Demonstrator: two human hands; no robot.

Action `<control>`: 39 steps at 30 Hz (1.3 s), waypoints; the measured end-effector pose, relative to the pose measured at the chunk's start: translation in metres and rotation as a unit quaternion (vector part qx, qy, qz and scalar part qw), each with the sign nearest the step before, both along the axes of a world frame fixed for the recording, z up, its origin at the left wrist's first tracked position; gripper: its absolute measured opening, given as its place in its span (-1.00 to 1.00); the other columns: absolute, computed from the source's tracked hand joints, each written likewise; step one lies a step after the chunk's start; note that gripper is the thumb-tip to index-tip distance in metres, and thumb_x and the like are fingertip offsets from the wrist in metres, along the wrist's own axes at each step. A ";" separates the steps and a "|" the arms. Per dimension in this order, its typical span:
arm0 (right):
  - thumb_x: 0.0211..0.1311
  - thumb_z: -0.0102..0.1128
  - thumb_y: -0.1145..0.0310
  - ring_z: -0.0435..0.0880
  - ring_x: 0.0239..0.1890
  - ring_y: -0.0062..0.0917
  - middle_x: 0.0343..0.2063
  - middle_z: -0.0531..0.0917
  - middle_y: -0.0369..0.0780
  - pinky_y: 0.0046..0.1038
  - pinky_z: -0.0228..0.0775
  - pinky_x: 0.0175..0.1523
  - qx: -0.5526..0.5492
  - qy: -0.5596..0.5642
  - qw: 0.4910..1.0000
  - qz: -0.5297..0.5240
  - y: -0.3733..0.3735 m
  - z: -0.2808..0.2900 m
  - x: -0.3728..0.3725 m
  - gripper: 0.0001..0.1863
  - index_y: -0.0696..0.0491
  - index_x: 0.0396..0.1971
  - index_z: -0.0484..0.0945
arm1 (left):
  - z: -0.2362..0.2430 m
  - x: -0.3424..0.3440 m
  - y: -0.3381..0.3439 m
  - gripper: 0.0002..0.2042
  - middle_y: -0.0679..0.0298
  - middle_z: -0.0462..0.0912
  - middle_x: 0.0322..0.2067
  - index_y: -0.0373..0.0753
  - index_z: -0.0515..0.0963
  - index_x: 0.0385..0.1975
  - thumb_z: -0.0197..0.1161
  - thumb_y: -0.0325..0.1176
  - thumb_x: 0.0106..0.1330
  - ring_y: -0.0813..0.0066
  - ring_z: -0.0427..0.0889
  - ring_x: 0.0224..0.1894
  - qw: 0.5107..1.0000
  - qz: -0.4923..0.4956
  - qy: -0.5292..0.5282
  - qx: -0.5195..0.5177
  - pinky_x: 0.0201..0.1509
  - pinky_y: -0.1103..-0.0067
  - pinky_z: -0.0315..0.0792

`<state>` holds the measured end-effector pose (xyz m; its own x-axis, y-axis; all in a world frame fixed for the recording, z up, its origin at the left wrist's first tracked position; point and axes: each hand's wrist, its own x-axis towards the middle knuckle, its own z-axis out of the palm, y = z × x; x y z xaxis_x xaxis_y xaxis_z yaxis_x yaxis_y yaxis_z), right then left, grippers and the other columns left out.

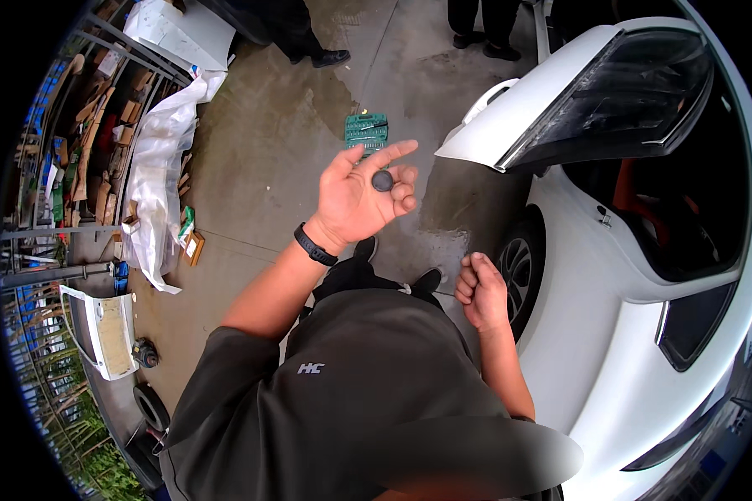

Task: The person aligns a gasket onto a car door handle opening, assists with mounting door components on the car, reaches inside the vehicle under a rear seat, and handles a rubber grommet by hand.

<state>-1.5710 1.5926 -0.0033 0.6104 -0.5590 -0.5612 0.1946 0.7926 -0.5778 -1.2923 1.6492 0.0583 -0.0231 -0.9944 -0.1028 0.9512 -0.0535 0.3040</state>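
Observation:
My left hand, with a dark band on its wrist, is raised in front of my body, palm up. A small black round piece, like a cap or plug, rests in it against the curled fingers; the thumb and index finger stretch outward. To the right and lower, my right hand is held up beside the white car, near its wheel. Its fingers are curled closed, and whatever they may hold is hidden.
The car's door stands open at the upper right. On the concrete floor ahead lies a green socket set case. Plastic sheeting hangs by a cage of cardboard at left, above a detached white door. Two people's legs show at the top.

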 end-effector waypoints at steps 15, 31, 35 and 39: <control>0.19 0.44 0.45 0.53 -0.57 -0.56 -0.44 0.70 -0.23 -0.50 0.43 -0.40 -0.673 0.146 0.706 0.162 0.081 0.074 0.291 -0.65 0.06 0.00 0.68 | 0.000 0.153 0.115 -0.22 -0.14 0.25 0.45 -0.34 0.16 0.49 -0.30 0.21 0.52 -0.04 0.13 0.55 0.996 0.081 -0.039 0.008 0.60 0.09 -0.01; 0.51 0.15 0.27 0.59 -0.44 -0.54 -0.47 0.68 -0.17 -0.38 0.48 -0.26 -0.479 0.166 0.831 0.230 0.078 0.026 0.430 -0.76 0.16 -0.17 0.64 | -0.060 0.291 0.141 -0.92 0.37 0.63 -0.30 -0.31 0.57 -0.13 0.19 -0.50 0.47 0.65 0.58 -0.26 0.879 0.106 -0.426 0.186 -0.11 0.61 0.52; 0.50 0.17 0.26 0.55 -0.45 -0.57 -0.50 0.65 -0.19 -0.40 0.46 -0.29 -0.466 0.160 0.835 0.244 0.045 0.015 0.473 -0.75 0.16 -0.19 0.64 | -0.065 0.326 0.114 -0.92 0.37 0.66 -0.29 -0.31 0.61 -0.15 0.24 -0.50 0.45 0.66 0.59 -0.26 0.859 0.167 -0.442 0.197 -0.13 0.63 0.52; 0.47 0.23 0.22 0.50 -0.50 -0.63 -0.56 0.61 -0.23 -0.45 0.40 -0.35 -0.455 0.103 0.846 0.257 0.013 0.023 0.539 -0.73 0.16 -0.23 0.63 | -0.045 0.377 0.093 -0.91 0.37 0.69 -0.31 -0.33 0.64 -0.16 0.25 -0.50 0.43 0.67 0.61 -0.29 0.843 0.215 -0.422 0.256 -0.15 0.64 0.52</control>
<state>-1.0322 1.6053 0.0201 0.8458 -0.5072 -0.1654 -0.2204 -0.0498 -0.9741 -0.9149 1.7422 0.0135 0.6233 -0.7135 -0.3202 0.3731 -0.0886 0.9236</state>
